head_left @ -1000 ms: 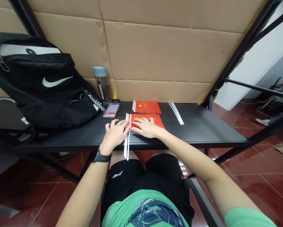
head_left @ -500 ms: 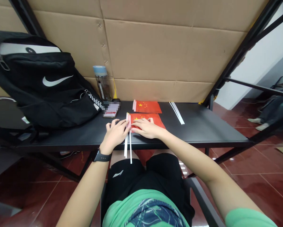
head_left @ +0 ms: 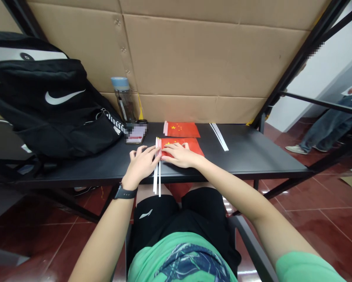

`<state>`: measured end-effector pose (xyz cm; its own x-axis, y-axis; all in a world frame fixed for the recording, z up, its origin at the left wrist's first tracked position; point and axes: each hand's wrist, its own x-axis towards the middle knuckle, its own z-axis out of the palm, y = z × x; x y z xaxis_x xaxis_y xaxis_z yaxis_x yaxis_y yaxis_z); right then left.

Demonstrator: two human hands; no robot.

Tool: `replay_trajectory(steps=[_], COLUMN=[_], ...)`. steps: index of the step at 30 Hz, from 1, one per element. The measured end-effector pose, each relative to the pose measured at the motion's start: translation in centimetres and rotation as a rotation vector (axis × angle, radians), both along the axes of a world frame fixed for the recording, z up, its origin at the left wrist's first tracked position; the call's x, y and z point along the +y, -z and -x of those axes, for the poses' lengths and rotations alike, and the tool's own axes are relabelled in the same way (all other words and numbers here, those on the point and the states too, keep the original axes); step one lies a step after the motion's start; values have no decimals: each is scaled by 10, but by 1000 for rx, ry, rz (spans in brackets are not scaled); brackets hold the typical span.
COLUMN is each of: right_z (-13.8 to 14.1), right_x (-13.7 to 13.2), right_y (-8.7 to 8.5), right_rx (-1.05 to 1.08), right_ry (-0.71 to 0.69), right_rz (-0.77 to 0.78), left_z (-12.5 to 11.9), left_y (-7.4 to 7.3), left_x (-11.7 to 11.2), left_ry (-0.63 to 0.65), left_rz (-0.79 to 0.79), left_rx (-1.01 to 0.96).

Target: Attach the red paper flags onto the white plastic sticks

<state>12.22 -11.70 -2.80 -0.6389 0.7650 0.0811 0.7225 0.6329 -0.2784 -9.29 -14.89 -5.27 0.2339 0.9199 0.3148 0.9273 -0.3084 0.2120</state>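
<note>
A red paper flag with yellow stars [head_left: 192, 145] lies on the black table top [head_left: 246, 156], just in front of a matching flag [head_left: 183, 129]. My right hand [head_left: 179, 155] rests flat on the nearer flag, fingertips towards its left edge. Beside that edge, my left hand [head_left: 141, 164] has its fingers against several thin white sticks [head_left: 156, 174], which run towards me past the table's front edge. Their far ends reach the flag's pale strip. A separate bundle of white sticks [head_left: 219, 136] lies further right.
A black backpack [head_left: 49, 102] fills the table's left side, next to a water bottle [head_left: 123, 100] and a phone [head_left: 136, 135]. Cardboard panels stand behind the table. A person's legs [head_left: 325, 131] stand on the red tiled floor at the right.
The white sticks have drawn closer together beside the flag's edge. The view has shifted slightly. At the right, a person has moved and now stands with a hand visible.
</note>
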Motion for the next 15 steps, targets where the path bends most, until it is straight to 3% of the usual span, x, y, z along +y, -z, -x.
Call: replay_trajectory(steps=[15], right_z=[-8], right_x=[2], right_y=[-2], right_rx=[49], right_ry=[-39], right_rz=[28], left_z=[4], left_y=[3], left_x=[3], left_ry=[42], left_rz=[-3], left_rx=[18])
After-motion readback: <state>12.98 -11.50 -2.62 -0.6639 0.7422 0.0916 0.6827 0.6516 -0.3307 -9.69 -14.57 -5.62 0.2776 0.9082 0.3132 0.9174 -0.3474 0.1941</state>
